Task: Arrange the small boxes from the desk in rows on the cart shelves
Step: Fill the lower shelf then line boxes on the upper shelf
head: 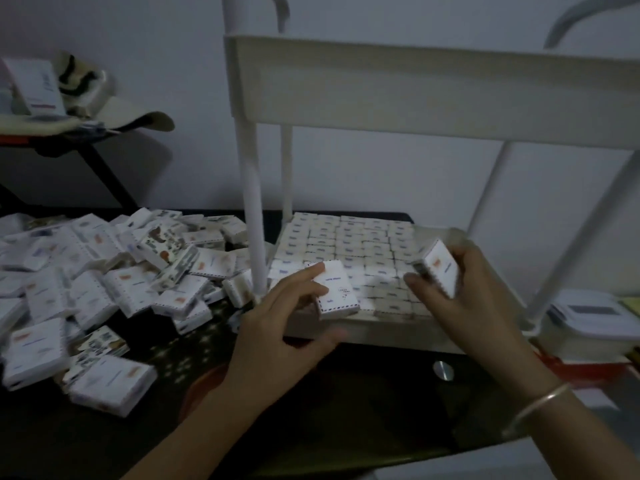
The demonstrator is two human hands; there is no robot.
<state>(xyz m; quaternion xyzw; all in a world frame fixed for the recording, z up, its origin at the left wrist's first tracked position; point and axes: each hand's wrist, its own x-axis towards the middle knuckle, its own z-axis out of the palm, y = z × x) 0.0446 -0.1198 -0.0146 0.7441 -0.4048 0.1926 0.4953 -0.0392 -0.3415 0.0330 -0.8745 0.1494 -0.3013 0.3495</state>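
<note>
A white cart stands on the dark desk; its lower shelf (381, 336) is filled with several rows of small white boxes (349, 237) standing on edge. My left hand (277, 327) holds one small white box (337, 289) at the shelf's front left corner, fingers on its top and thumb under it. My right hand (464, 299) grips another small white box (440, 268), tilted, above the shelf's front right part. A loose pile of small boxes (104, 275) covers the desk to the left of the cart.
The cart's upper shelf (433, 95) overhangs the lower one, and white posts (254, 216) stand at its corners. A white lidded container (588, 323) sits at the right. A dark stand with a cloth and box (38, 88) is at the back left. A bangle (540, 407) circles my right wrist.
</note>
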